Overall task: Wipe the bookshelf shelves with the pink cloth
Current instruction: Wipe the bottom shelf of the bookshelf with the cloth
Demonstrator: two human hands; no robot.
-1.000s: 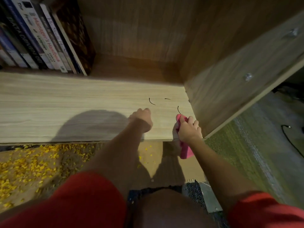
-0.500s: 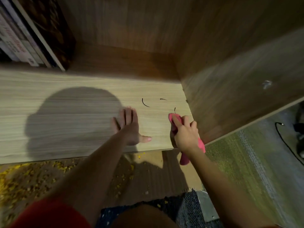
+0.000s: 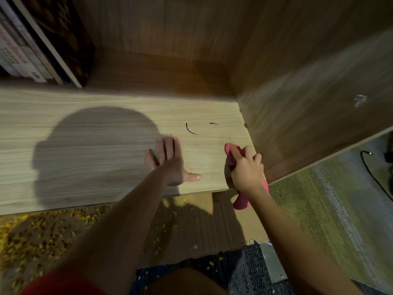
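Note:
A light wooden shelf board [image 3: 85, 133] runs across the view, with the bookshelf's side panel [image 3: 308, 107] rising on its right. My right hand [image 3: 247, 171] is shut on the pink cloth [image 3: 231, 153] at the board's front right corner; the cloth's tail [image 3: 241, 202] hangs below the front edge. My left hand [image 3: 170, 160] lies flat on the board with fingers spread, a little left of the cloth. Two thin dark curved marks [image 3: 191, 129] sit on the board just beyond both hands.
Several books [image 3: 38, 45] stand at the shelf's back left. Below the front edge lies brown cardboard [image 3: 212, 222] strewn with yellow crumbs [image 3: 27, 233]. Green carpet [image 3: 319, 205] and a black cable [image 3: 370, 169] are to the right.
My left hand went from a fist to lying flat with fingers spread. The view has shifted right, hiding most of the books. The right hand keeps the cloth at the corner.

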